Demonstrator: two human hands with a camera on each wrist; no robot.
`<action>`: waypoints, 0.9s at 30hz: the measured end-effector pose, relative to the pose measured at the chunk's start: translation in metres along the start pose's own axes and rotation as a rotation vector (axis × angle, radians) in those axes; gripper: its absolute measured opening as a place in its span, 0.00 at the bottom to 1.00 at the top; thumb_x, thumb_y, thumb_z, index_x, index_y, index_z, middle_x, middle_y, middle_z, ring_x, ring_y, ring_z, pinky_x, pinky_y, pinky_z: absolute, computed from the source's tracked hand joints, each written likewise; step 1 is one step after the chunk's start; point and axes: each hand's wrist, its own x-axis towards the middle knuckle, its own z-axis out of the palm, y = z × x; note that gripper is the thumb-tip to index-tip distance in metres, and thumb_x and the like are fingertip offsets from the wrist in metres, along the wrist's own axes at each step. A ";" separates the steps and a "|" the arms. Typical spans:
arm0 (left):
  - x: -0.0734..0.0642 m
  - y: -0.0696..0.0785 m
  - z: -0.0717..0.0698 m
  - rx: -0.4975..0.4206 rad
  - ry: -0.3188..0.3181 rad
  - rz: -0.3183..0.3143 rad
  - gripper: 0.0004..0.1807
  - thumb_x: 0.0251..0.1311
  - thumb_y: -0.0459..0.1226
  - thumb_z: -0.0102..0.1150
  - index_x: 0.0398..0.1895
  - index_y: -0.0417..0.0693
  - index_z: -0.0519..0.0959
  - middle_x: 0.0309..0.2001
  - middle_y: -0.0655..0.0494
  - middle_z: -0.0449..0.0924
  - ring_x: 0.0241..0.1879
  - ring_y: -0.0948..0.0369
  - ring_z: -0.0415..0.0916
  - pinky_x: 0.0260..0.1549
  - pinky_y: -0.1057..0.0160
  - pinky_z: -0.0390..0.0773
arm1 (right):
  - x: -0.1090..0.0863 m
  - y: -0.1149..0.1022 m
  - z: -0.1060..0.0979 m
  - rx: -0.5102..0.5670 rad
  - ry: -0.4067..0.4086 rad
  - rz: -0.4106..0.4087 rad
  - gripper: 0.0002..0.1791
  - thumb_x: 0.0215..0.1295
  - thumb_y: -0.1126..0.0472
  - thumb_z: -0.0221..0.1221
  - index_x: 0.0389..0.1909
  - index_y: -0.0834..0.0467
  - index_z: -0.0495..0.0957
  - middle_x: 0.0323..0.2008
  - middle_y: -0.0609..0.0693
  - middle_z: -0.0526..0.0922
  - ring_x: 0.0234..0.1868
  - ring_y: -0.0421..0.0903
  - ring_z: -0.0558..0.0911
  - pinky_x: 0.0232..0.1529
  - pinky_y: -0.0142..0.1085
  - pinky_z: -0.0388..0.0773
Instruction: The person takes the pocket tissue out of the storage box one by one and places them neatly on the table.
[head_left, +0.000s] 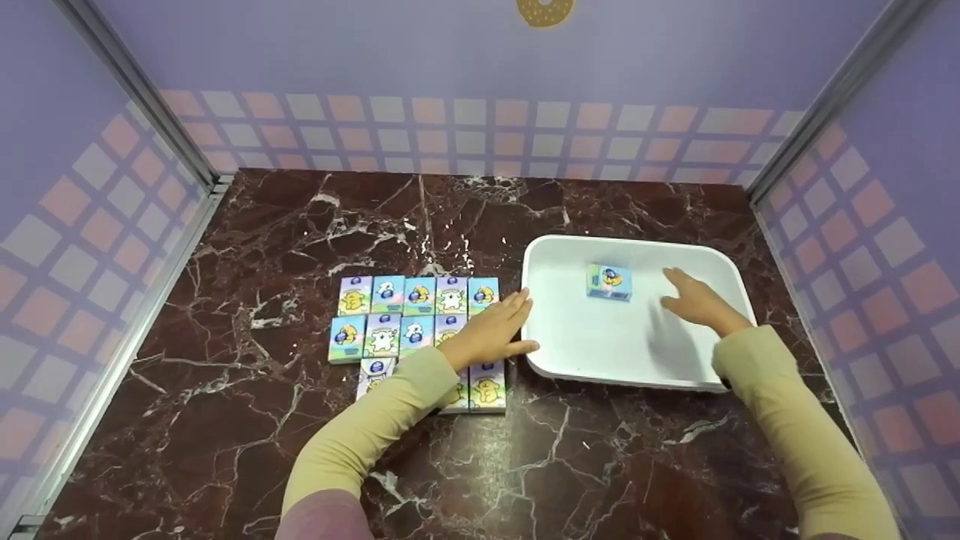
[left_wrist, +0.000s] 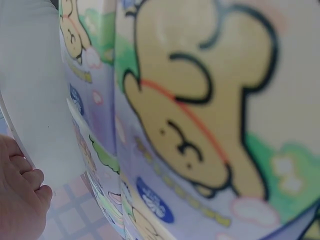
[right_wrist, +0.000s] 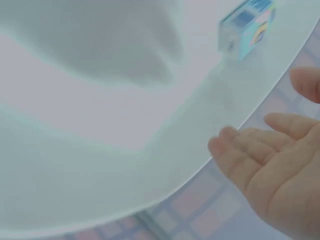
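In the head view a small blue carton (head_left: 609,282) lies in the white tray (head_left: 607,352), toward its far side. My right hand (head_left: 697,304) hovers over the tray's right part, fingers extended and nothing in them, apart from the carton. The right wrist view also has this hand (right_wrist: 275,170) and the carton (right_wrist: 247,27). My left hand (head_left: 487,334) rests its fingertips at the tray's left rim. Under and beside that hand several cartoon-printed cartons (head_left: 382,334) lie in rows, partly hidden by hand and sleeve. One printed carton (left_wrist: 185,100) fills much of the left wrist view.
Dark red marbled tabletop (head_left: 247,390) surrounds the tray and cartons. Small white crumbs (head_left: 447,255) are scattered behind the rows. Purple panels with a checked band (head_left: 457,139) enclose the back and both sides.
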 end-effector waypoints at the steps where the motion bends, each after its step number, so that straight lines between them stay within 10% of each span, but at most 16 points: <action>1: 0.000 0.000 0.000 0.001 0.002 0.000 0.45 0.57 0.63 0.31 0.67 0.38 0.44 0.69 0.45 0.35 0.68 0.50 0.39 0.66 0.54 0.47 | 0.006 -0.004 0.001 0.006 -0.012 -0.002 0.34 0.60 0.62 0.44 0.63 0.74 0.45 0.63 0.75 0.45 0.64 0.68 0.45 0.65 0.55 0.42; 10: -0.002 0.002 -0.002 0.005 0.005 -0.012 0.45 0.57 0.62 0.33 0.67 0.39 0.44 0.69 0.45 0.35 0.68 0.49 0.40 0.66 0.54 0.47 | 0.055 -0.021 0.014 0.050 -0.126 0.063 0.35 0.62 0.60 0.43 0.64 0.72 0.42 0.64 0.71 0.45 0.65 0.66 0.44 0.66 0.53 0.41; 18: -0.002 0.004 -0.002 0.023 -0.003 -0.016 0.45 0.57 0.62 0.33 0.67 0.39 0.44 0.69 0.44 0.36 0.68 0.49 0.41 0.66 0.55 0.47 | 0.148 0.072 0.073 -0.022 -0.058 -0.040 0.32 0.63 0.50 0.39 0.62 0.68 0.55 0.60 0.66 0.60 0.63 0.59 0.59 0.67 0.43 0.50; 27: -0.001 0.003 -0.002 0.036 -0.009 -0.027 0.45 0.57 0.63 0.32 0.67 0.39 0.44 0.69 0.45 0.37 0.68 0.50 0.40 0.66 0.54 0.48 | 0.160 0.064 0.086 -0.092 -0.071 -0.144 0.14 0.61 0.55 0.43 0.34 0.61 0.71 0.55 0.68 0.66 0.49 0.57 0.71 0.49 0.44 0.69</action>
